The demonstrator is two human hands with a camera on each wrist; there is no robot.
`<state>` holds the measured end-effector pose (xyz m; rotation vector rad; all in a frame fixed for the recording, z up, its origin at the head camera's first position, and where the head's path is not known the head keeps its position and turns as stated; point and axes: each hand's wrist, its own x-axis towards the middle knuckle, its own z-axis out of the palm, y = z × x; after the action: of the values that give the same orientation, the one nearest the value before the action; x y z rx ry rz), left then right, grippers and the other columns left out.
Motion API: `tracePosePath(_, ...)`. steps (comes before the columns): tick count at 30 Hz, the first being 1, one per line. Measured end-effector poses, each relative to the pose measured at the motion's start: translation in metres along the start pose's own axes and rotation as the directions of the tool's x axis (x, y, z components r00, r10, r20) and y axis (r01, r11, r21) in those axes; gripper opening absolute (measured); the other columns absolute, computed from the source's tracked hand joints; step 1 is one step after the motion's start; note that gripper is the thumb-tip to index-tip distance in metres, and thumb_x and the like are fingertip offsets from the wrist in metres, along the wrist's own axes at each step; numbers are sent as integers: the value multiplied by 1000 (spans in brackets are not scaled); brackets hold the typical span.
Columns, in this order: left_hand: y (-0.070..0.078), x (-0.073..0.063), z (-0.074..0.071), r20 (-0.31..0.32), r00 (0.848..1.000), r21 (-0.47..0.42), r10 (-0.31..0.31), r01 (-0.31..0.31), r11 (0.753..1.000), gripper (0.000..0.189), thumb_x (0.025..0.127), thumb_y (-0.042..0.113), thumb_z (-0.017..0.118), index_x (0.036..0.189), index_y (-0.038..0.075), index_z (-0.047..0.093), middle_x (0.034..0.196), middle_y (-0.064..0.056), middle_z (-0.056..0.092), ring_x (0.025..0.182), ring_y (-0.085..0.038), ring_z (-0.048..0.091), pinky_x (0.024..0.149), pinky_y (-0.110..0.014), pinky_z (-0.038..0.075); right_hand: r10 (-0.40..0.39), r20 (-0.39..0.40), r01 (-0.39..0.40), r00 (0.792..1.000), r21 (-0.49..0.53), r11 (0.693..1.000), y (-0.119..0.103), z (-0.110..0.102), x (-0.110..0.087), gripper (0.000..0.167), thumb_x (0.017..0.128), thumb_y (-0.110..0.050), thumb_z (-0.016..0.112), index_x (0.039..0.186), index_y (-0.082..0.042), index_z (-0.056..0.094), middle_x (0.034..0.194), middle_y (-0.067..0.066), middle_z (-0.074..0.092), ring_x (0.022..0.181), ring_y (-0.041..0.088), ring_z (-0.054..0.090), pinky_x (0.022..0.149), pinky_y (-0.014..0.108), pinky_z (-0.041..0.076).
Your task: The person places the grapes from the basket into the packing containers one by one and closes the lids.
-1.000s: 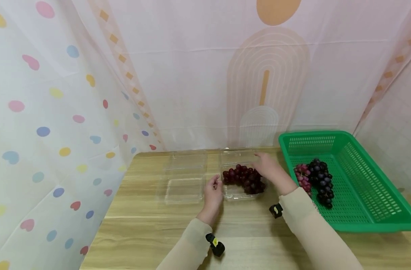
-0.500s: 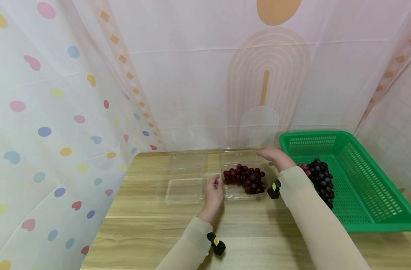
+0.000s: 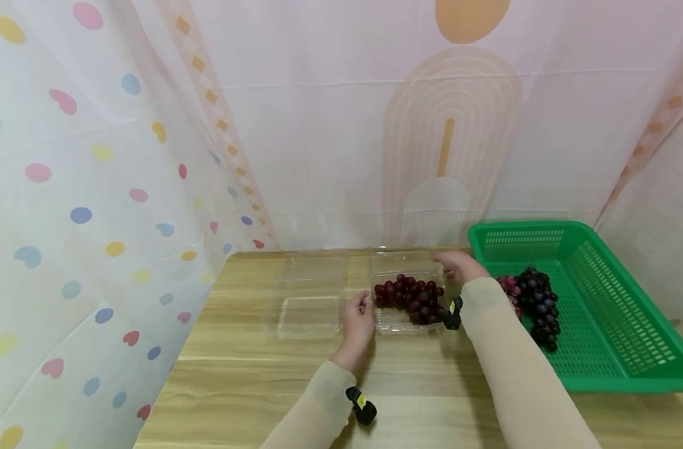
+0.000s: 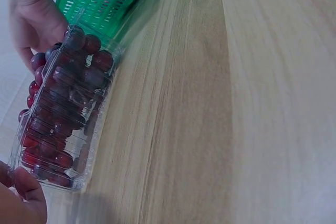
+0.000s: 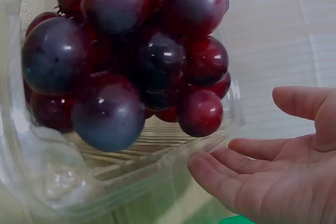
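A bunch of dark red grapes (image 3: 411,298) lies in the base of a clear plastic clamshell container (image 3: 397,326), whose lid stands raised behind it. At the container's left edge, my left hand (image 3: 358,320) pinches the rim between thumb and fingers; the left wrist view shows that hand (image 4: 23,199) at the near corner. My right hand (image 3: 462,267) is on the far right side, beside the lid. In the right wrist view its fingers (image 5: 215,179) are extended by the container wall and hold nothing. Whether they touch the plastic is hard to tell.
Left of my left hand sits a second clear clamshell container (image 3: 310,317) with its lid folded back. A green plastic basket (image 3: 591,368) at the right holds black grapes (image 3: 541,312) and pinkish-red grapes (image 3: 511,290). A printed curtain (image 3: 330,156) hangs behind the wooden table (image 3: 235,374).
My right hand has drawn back from above the grapes toward the right, its fingers now beside the lid. The left hand stays at the container's edge. The view has shifted slightly.
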<state>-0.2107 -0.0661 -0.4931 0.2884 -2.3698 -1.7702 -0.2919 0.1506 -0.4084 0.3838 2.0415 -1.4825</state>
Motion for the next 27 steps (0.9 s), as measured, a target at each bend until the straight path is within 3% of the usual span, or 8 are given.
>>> tracePosePath(2,1,-1,0,-1,1000,8,8,-8,1000,30,92,-1,54,120,-7,59,94,-14,58,77,-13,50,65,-19,43,18,-14,-18,1000,27,999,3,-1,4,64,101,-32,39,149,1,12,113,16,40,84,19,47,83,32,41)
tracePosePath(4,2,-1,1,-3,1000,16,18,-18,1000,29,91,-1,54,119,-7,60,93,-14,58,77,-14,50,65,-20,43,28,-21,-27,999,50,998,6,-2,8,61,101,-32,39,148,0,16,97,7,35,70,12,38,71,28,37)
tracePosePath(15,3,-1,2,-4,1000,35,31,-31,999,27,91,-2,55,116,-7,62,91,-13,59,74,-13,50,63,-18,42,14,11,-15,1000,126,992,11,-2,11,57,101,-26,37,147,0,16,98,5,36,65,8,37,62,20,36)
tracePosePath(18,2,-1,1,-7,999,45,40,-39,998,26,90,-2,55,115,-7,62,90,-13,59,75,-13,50,64,-19,42,20,7,-21,1000,96,995,11,-1,14,58,102,-28,35,148,0,14,112,11,38,71,9,39,66,20,37)
tracePosePath(21,3,-1,1,-4,1000,45,30,-30,999,27,90,-2,55,116,-7,61,92,-13,58,76,-14,51,65,-19,43,7,12,-8,1000,85,996,22,-8,40,61,101,-31,39,149,-1,15,137,20,32,87,15,44,78,25,42)
tracePosePath(24,3,-1,0,1,1000,42,25,-25,999,28,90,-2,55,117,-7,61,92,-14,58,77,-14,51,65,-20,43,-53,67,43,996,138,989,45,-27,91,62,96,-36,52,144,-4,30,139,25,33,95,22,49,80,31,46)
tracePosePath(27,2,-1,1,9,1000,39,29,-29,999,28,91,-2,54,118,-8,60,93,-14,58,76,-14,51,64,-19,43,-87,94,72,992,155,985,49,-32,100,64,95,-36,53,145,-4,30,144,26,31,112,29,51,89,36,47)
